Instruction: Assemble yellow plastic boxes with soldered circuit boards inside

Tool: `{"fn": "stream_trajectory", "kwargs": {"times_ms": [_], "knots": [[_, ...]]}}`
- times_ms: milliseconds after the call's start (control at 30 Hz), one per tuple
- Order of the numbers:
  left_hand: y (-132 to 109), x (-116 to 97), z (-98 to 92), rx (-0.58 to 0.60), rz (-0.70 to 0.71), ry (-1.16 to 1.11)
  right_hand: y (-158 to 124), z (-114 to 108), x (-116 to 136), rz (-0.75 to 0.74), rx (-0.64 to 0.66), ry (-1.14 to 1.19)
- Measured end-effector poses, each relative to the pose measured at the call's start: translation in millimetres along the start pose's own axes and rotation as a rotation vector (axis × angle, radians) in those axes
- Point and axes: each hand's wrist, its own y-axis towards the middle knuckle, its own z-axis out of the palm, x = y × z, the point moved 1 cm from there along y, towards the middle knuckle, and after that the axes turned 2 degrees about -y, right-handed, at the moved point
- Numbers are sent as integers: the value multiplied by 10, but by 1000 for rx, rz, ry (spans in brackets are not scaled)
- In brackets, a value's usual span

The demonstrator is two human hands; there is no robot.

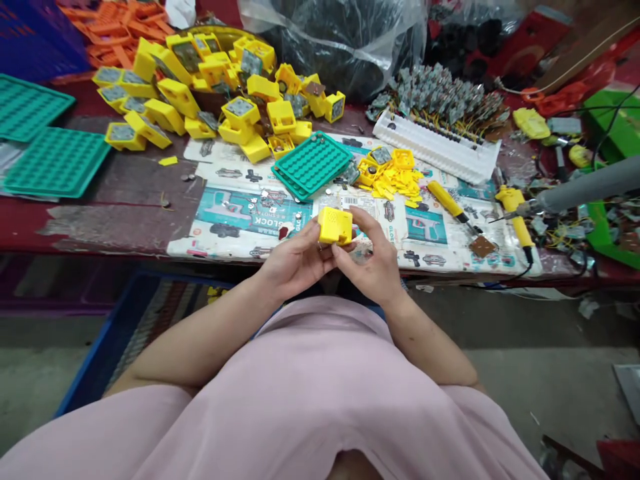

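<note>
A worker's left hand (295, 263) and right hand (373, 263) pinched a small yellow casing (334, 225) from its 9 and 3 o'clock sides, near the edge of a cluttered workbench (130, 207). Teal trays (314, 163) lay between 11 and 12 o'clock of it, loose yellow pieces (397, 183) at 2, and heaped yellow housings (167, 115) at 10.

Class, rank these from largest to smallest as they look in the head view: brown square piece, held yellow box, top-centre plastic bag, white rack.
Plastic bag
White rack
Yellow box
Brown square piece; the box's nearness to the camera may exaggerate this last gap.
</note>
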Motion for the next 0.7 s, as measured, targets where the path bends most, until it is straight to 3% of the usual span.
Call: {"fn": "stream_trajectory", "kwargs": {"times_ms": [200, 367, 500, 600, 700], "knots": [[-58, 78, -126, 59, 137, 101, -36, 101, -40, 8, 11, 205], [-76, 146, -127, 92, 155, -100, -73, 166, -21, 56, -10, 229], [-73, 190, -101, 81, 202, -187, -77, 209, 5, 9, -33, 208], [-137, 69, -218, 55, 216, -125, -49, 199, 14, -44, 66, 170], [-377, -250, -541, 31, 260, 170, -24, 140, 16, -136, 194, 114]]}}
